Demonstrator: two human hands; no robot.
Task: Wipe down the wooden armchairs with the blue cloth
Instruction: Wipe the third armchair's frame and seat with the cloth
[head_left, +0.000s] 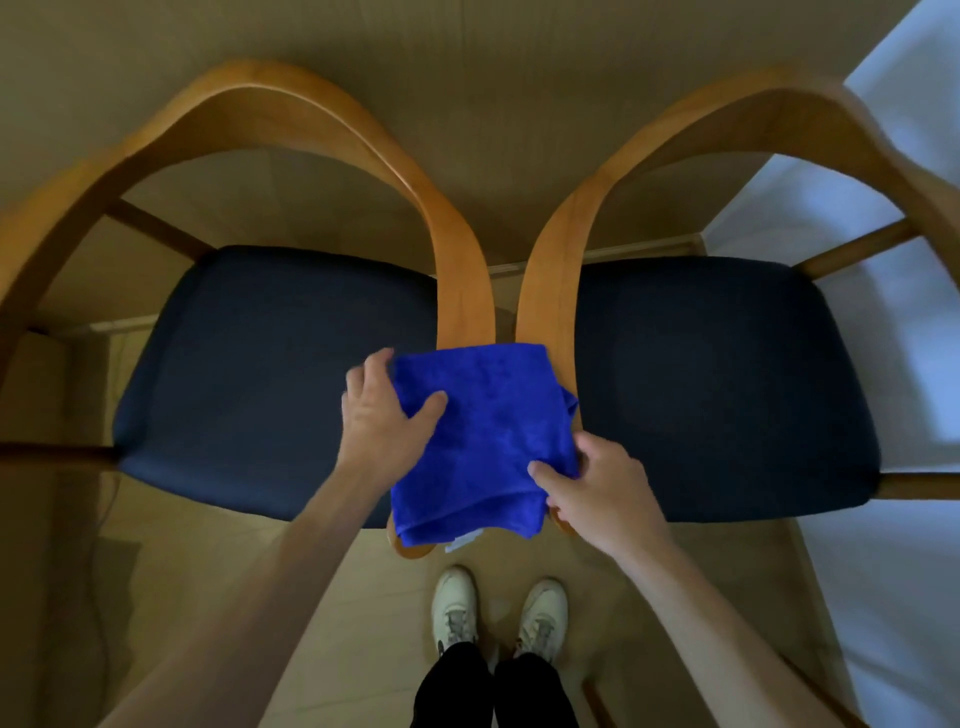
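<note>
Blue cloth (483, 441) drapes both armrests; left hand (382, 415) and right hand (592, 488) pinch its edges; best keep it flat, pressing evenly.

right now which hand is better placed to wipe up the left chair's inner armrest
Left. The left hand grips the blue cloth directly over that armrest, thumb on top. The right hand pinches the cloth's near right corner, by the other chair's armrest.
</note>
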